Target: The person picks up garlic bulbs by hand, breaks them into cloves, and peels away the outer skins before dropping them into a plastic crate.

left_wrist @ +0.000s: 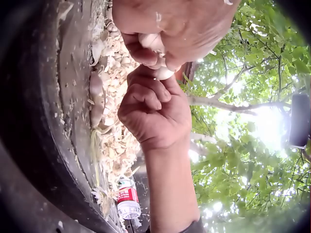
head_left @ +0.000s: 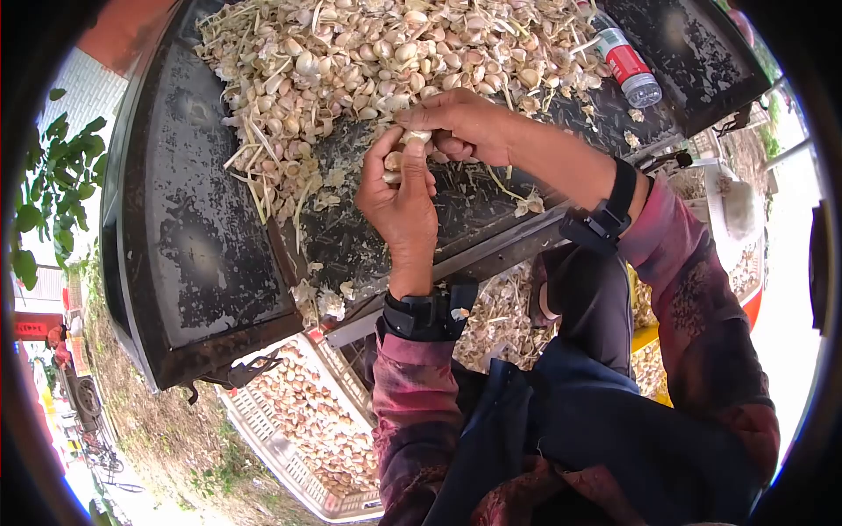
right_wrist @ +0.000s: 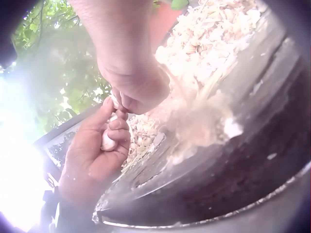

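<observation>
Over the near side of the dark metal surface, both hands meet at a pale garlic clove (head_left: 417, 136). The left hand (head_left: 402, 206) pinches this clove between thumb and fingers, and more garlic cloves (right_wrist: 108, 141) sit in its curled fingers. From the other side the right hand (head_left: 469, 125) grips the same clove at its end, its other fingers folded in, as the left wrist view shows. Just beyond the hands spreads a big heap of loose garlic cloves (head_left: 351, 66) mixed with dry stalks and skins.
A water bottle with a red label (head_left: 628, 66) lies right of the heap. The worn metal surface (head_left: 206, 228) has a raised edge at left. Below it stands a white plastic crate (head_left: 263, 430) of cloves. Leafy branches (head_left: 53, 184) hang at far left.
</observation>
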Demonstrator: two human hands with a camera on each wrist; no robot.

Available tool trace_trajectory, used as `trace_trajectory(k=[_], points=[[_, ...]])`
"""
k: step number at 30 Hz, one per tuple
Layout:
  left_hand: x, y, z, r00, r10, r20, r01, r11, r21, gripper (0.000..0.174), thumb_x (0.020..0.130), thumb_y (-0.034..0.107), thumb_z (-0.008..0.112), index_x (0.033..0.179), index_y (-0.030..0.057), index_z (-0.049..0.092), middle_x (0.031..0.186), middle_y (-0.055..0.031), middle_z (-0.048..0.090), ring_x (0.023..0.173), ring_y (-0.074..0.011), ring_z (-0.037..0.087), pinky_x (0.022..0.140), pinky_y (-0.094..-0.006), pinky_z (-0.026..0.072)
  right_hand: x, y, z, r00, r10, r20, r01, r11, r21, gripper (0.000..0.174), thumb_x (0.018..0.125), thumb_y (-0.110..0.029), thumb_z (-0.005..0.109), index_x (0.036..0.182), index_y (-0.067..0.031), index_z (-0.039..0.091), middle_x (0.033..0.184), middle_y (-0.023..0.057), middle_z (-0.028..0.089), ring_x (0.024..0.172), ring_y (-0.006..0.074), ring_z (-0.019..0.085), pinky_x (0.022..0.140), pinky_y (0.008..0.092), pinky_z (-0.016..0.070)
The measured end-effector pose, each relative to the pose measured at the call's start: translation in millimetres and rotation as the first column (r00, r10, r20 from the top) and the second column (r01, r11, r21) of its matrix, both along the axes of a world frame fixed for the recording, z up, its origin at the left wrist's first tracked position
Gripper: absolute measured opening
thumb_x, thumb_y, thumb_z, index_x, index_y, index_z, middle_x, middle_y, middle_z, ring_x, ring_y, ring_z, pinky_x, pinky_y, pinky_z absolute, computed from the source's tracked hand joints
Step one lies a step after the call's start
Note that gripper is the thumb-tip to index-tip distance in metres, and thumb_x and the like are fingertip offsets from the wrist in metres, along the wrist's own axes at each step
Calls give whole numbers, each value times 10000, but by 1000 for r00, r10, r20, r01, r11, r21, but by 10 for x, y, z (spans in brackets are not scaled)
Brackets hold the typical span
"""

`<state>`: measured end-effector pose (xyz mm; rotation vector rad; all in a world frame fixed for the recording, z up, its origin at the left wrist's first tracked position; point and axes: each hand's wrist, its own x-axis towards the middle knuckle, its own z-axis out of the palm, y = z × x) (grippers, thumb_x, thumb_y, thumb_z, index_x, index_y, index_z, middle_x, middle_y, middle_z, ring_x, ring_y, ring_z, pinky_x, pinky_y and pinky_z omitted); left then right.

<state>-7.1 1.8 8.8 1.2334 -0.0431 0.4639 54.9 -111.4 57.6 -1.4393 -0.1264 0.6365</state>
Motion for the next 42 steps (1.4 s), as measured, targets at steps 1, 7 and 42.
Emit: trace_trajectory(k=[1, 7, 42], points=[[-3, 6, 2, 1000, 6, 0, -6, 1000, 17, 207, 843, 132, 595, 1011, 13, 575, 728, -23, 579, 514, -43, 466, 423, -172, 365, -7, 17, -24, 1000, -19, -4, 19, 1000, -4, 253, 821, -286, 629, 840, -35, 604, 583, -20, 491, 398, 33, 329, 356, 202, 205], [-23, 1, -4, 990, 142, -15, -137, 976, 169, 182, 883, 139, 526, 983, -8, 563, 701, -23, 554, 514, -48, 458, 447, -194, 373, -74, 156, -137, 992, -121, 22, 119, 992, 48, 266, 821, -290, 629, 851, -26, 612, 620, 4, 525, 411, 38, 340, 364, 208, 212], [4, 146, -27, 943, -279, -183, 137, 824, -549, 238, 848, 241, 598, 939, 23, 570, 720, -18, 560, 526, -65, 474, 424, -162, 368, -141, 239, -262, 729, -1, 685, 198, 958, -209, 146, 875, -103, 532, 889, 31, 586, 736, 42, 586, 666, 80, 540, 615, 231, 460]])
